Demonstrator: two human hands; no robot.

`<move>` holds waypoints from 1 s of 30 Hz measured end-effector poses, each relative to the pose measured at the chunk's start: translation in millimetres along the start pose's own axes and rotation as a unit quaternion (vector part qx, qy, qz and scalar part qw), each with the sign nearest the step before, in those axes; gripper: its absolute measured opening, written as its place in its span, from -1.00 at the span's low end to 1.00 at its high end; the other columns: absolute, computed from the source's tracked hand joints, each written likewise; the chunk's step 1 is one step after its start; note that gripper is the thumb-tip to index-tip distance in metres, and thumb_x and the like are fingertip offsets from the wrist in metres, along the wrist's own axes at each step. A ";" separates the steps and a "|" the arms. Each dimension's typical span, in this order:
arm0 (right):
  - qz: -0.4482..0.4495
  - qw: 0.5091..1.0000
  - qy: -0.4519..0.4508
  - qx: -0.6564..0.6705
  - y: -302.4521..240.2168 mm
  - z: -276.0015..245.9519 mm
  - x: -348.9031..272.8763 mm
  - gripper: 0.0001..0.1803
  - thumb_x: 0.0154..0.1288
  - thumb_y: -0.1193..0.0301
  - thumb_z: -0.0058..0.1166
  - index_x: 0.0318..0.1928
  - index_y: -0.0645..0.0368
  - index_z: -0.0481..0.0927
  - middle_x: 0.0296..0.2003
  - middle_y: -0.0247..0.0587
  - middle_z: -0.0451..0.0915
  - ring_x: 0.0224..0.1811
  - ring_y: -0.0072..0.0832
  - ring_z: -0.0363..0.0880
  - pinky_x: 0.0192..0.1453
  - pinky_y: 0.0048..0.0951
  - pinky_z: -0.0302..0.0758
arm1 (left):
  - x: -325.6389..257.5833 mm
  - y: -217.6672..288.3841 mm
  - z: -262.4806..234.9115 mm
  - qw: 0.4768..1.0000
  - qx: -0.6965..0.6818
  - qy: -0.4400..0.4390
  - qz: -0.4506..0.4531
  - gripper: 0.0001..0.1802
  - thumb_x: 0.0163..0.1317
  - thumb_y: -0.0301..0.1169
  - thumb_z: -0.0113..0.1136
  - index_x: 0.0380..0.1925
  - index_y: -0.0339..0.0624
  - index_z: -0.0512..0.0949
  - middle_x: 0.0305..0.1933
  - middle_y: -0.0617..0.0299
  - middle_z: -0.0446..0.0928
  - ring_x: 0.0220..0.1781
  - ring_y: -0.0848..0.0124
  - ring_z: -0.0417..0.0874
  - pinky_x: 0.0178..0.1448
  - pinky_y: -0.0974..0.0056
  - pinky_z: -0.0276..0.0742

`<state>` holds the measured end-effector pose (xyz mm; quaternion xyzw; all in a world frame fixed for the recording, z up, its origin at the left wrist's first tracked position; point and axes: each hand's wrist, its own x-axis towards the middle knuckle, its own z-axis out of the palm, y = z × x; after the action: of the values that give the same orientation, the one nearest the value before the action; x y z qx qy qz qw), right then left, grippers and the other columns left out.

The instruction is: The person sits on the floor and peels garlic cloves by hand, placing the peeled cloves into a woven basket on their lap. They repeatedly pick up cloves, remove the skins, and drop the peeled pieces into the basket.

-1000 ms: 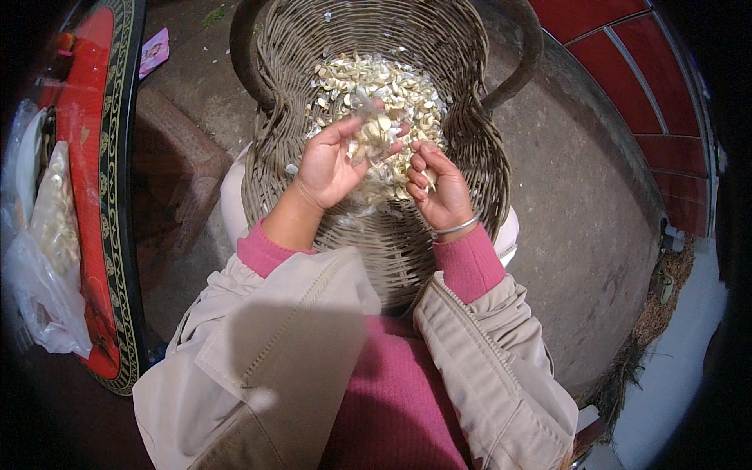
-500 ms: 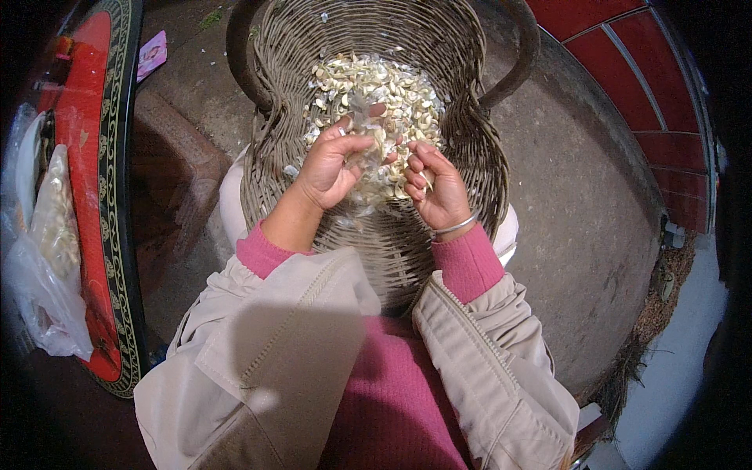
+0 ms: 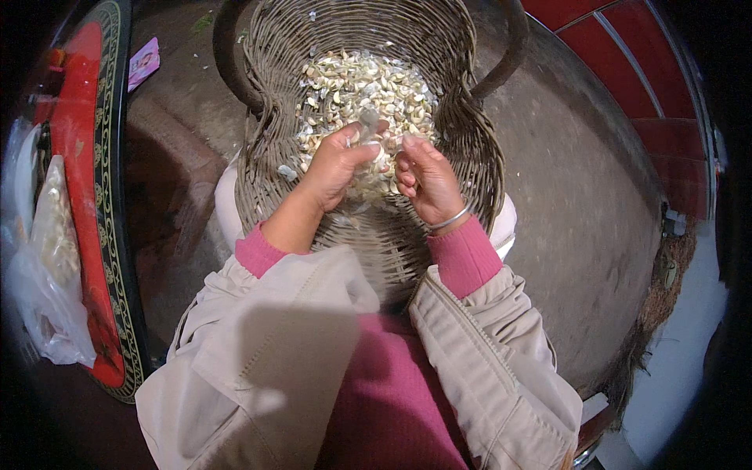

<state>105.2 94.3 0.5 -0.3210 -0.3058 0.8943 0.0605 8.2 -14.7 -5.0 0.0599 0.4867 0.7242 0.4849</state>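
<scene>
Above the basket, my left hand (image 3: 333,167) has thumb and fingers closed on a crinkled, see-through film (image 3: 368,125). The film hangs down below the fingers, and whether it is plastic or garlic skin I cannot tell. Close by on the right, my right hand (image 3: 429,178), with a silver bangle at the wrist, has its fingers curled in and the thumb pressed to them. What they hold, if anything, is hidden. Pale garlic cloves (image 3: 392,86) with loose skins lie in the wicker basket (image 3: 262,184), beneath and beyond both hands.
Two thick handles, including the right handle (image 3: 505,59), rise from the basket's sides. A red table (image 3: 86,86) with a black patterned rim stands at left, bearing a clear plastic bag (image 3: 59,290) with pale contents. Concrete floor (image 3: 580,235) lies right, before red tiles (image 3: 627,63).
The view has shifted slightly, so the basket sits a little further left. The pale clove seen in my right palm earlier no longer shows. My left hand still grips the film.
</scene>
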 end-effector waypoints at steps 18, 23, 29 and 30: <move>0.008 1.000 -0.002 0.003 -2.4 -4.7 1.5 -0.92 0.14 0.40 -0.11 -0.43 0.10 0.33 -0.68 -0.50 0.21 -0.73 -0.75 0.11 -0.74 -0.75 0.03 | 8.5 1.1 -20.1 0.956 0.229 0.117 0.140 -0.61 -0.05 -0.53 0.01 -0.13 -0.17 0.38 -0.24 0.21 0.42 -0.27 0.49 0.42 -0.22 0.44 0.36; 0.056 0.996 -0.012 -0.066 -0.3 -2.9 -1.0 -0.92 0.14 0.41 -0.11 -0.41 0.14 0.38 -0.70 -0.51 0.21 -0.73 -0.78 0.12 -0.75 -0.77 0.06 | 1.1 -5.9 -4.2 0.974 0.223 -0.034 0.033 -0.74 0.04 -0.36 0.08 -0.24 -0.20 0.44 -0.52 0.34 0.44 -0.53 0.61 0.41 -0.48 0.50 0.37; 0.048 0.998 -0.035 -0.006 -1.7 -4.3 -0.3 -0.86 0.17 0.42 -0.18 -0.28 0.20 0.34 -0.66 -0.47 0.22 -0.73 -0.75 0.11 -0.73 -0.75 0.06 | -5.7 13.8 -15.4 0.979 0.179 0.049 0.079 -0.79 0.03 -0.39 0.07 -0.35 -0.28 0.45 -0.54 0.29 0.45 -0.58 0.60 0.42 -0.51 0.50 0.39; 0.034 0.998 -0.045 0.011 -2.2 -5.7 0.6 -0.84 0.18 0.42 -0.19 -0.25 0.21 0.33 -0.65 -0.46 0.22 -0.72 -0.74 0.11 -0.73 -0.75 0.06 | -9.1 21.0 -21.6 0.983 0.136 0.069 0.098 -0.80 0.03 -0.42 0.05 -0.34 -0.28 0.44 -0.53 0.27 0.45 -0.57 0.58 0.44 -0.52 0.50 0.40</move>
<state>108.0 99.2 -1.9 -0.2896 -0.2873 0.9128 0.0194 -12.7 -36.7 3.3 0.1229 0.6045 0.6979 0.3639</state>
